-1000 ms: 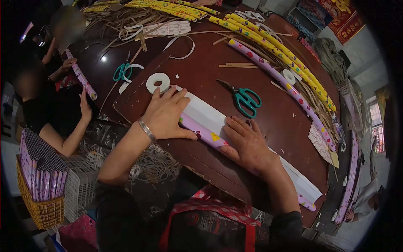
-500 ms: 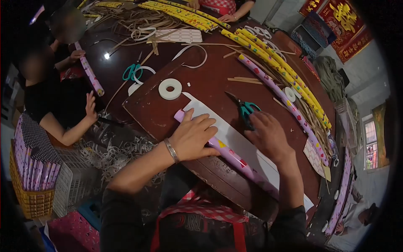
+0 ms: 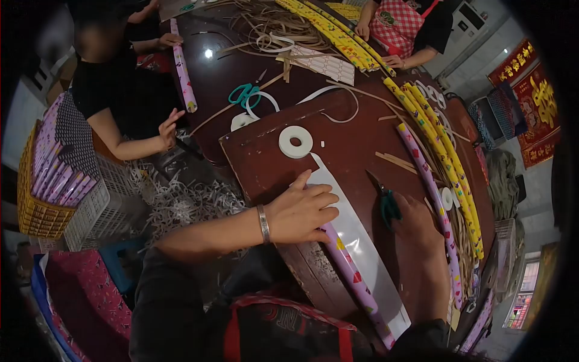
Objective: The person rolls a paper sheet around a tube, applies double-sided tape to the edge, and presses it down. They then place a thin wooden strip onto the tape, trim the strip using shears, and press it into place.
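My left hand (image 3: 303, 210), with a metal bracelet at the wrist, presses over the upper part of a pink patterned tube (image 3: 356, 277). Its fingers bend across the tube, which hides what lies under the palm. A glossy white sheet (image 3: 347, 226) stretches flat along the tube's right side. My right hand (image 3: 419, 222) has its fingers curled at the green handles of the scissors (image 3: 389, 205), whose pointed blades lie on the table. Beyond my left hand rests a roll of white tape (image 3: 295, 134), with a tiny white piece (image 3: 322, 144) beside it.
Yellow patterned tubes (image 3: 443, 145) and another pink tube (image 3: 425, 169) lie along the right, by brown strips (image 3: 395, 161). A second pair of green scissors (image 3: 244, 95) lies farther back. A co-worker's hand (image 3: 170, 130) is at left, above white scraps (image 3: 181, 205). A yellow basket (image 3: 45, 214) holds pink pieces.
The head view has turned, so the whole scene appears shifted and rotated. My right hand stays by the scissors and my left hand stays on the pink tube.
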A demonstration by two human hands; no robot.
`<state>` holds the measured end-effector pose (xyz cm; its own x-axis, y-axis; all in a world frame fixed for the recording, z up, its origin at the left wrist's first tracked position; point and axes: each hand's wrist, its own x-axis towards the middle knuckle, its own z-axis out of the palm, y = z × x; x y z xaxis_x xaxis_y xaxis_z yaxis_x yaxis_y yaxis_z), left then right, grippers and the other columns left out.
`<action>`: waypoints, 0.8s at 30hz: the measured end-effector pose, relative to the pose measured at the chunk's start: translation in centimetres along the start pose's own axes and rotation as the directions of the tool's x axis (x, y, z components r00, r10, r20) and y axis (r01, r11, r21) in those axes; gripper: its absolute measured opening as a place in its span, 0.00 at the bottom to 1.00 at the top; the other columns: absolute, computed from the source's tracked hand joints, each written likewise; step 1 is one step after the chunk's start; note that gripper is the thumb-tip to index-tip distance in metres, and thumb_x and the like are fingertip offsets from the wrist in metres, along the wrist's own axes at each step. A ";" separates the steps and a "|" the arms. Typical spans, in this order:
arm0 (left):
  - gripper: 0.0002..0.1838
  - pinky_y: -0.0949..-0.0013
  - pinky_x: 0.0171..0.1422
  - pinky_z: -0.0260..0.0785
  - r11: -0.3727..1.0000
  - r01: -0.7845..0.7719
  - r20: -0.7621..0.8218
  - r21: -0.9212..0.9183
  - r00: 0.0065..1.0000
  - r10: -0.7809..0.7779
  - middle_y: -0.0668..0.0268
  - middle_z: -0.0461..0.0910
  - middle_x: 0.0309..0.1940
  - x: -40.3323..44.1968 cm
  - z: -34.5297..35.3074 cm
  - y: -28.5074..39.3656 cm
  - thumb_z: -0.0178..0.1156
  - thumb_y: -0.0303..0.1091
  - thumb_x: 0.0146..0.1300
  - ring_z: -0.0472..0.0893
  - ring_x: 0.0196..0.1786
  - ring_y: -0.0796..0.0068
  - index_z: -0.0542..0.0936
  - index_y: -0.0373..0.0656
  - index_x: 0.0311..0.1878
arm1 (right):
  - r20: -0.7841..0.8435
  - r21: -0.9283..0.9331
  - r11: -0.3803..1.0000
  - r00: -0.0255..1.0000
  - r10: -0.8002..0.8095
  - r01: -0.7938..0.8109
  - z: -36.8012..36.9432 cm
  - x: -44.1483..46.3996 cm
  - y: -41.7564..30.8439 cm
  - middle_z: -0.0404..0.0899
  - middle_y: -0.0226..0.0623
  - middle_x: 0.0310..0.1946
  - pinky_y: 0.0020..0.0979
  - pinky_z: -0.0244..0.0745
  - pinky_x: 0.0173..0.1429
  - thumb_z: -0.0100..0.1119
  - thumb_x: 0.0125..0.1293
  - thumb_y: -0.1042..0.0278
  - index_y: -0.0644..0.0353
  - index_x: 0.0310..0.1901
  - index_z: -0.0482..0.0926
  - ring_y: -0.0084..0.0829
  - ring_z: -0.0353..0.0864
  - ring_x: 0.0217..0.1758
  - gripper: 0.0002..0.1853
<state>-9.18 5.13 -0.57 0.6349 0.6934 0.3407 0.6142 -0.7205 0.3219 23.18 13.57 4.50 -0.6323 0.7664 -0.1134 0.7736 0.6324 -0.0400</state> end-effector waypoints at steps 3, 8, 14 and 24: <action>0.27 0.38 0.72 0.52 0.999 0.009 -0.003 -0.036 1.000 -0.009 0.63 0.75 0.60 0.1 -0.9 -0.6 0.71 0.53 0.53 0.70 0.68 0.61 0.79 0.48 0.52 | 0.042 0.031 0.999 0.999 0.014 -0.015 -0.4 0.5 0.4 0.79 0.56 0.47 0.49 0.76 0.53 0.63 0.50 0.72 0.61 0.63 0.69 0.57 0.80 0.49 0.34; 0.21 0.46 0.69 0.59 0.987 0.154 -0.103 0.045 0.983 -0.149 0.66 0.76 0.58 1.7 -3.0 -4.1 0.70 0.49 0.56 0.72 0.65 0.63 0.82 0.49 0.48 | 0.112 0.010 1.000 0.994 0.019 -0.020 -0.9 1.3 1.6 0.79 0.54 0.47 0.48 0.77 0.53 0.64 0.49 0.76 0.62 0.65 0.66 0.56 0.80 0.49 0.37; 0.20 0.54 0.67 0.63 0.911 0.388 -0.192 0.138 0.913 -0.359 0.62 0.76 0.59 2.9 -3.0 -7.7 0.70 0.42 0.55 0.72 0.64 0.60 0.82 0.47 0.51 | -0.041 -0.022 0.991 0.990 -0.132 0.132 -3.6 4.1 1.8 0.80 0.49 0.46 0.42 0.79 0.51 0.68 0.52 0.75 0.55 0.61 0.72 0.52 0.82 0.51 0.31; 0.19 0.54 0.63 0.67 0.879 0.467 -0.127 0.095 0.882 -0.455 0.64 0.76 0.59 3.8 -2.2 -7.8 0.68 0.38 0.55 0.73 0.64 0.61 0.83 0.48 0.51 | 0.074 0.020 0.991 0.988 -0.134 0.133 -6.6 8.5 -2.1 0.82 0.44 0.48 0.43 0.78 0.55 0.73 0.52 0.64 0.55 0.60 0.74 0.48 0.81 0.52 0.32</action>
<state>-12.59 13.39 0.16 0.2210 0.9382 0.2663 0.8810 -0.3092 0.3582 15.86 19.49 10.22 -0.7257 0.6641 -0.1798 0.6832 0.7264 -0.0747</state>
